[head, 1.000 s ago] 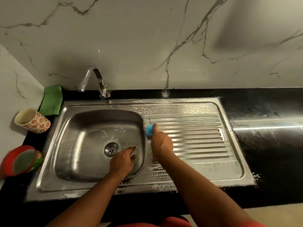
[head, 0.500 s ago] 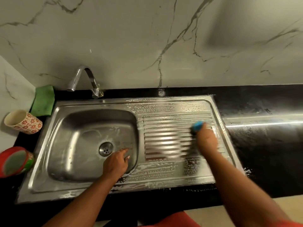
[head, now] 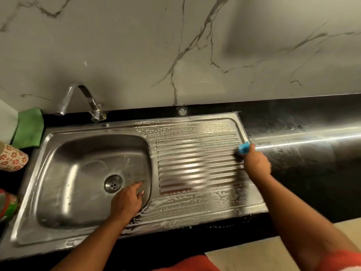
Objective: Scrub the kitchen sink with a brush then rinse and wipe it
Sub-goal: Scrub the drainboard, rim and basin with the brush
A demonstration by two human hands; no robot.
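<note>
Brush is in your right hand, at the far right edge of the drainboard, just beside the black worktop. Only its blue end shows above your curled fingers; the bristle side is hidden under the hand.

— It looks a small, light plastic thing to me, stiff in the body. It's wet and soapy, so I'd judge it slippery. Wrap your fingers right round the handle, as you have it, and press from the palm.

Your left hand holds nothing. Its fingers lie loose and nearly straight against the right wall of the basin, near the drain.

— That's good as a brace. The sink is hard steel set into the worktop, so it won't shift. But the suds over the drainboard and near rim make it slick under a resting hand, so lean lightly.

Ridges on the drainboard will likely catch the bristles if you cross them. Going along the grooves should run smoother.

— The basin shows few suds, so by my reckoning scrubbing is only partway done. Rinsing has not begun: no water runs from the tap.

For wiping, the green cloth lies at the far left, well apart from both hands. It's soft and limp, I'd guess, so bunch it in your palm.
</note>
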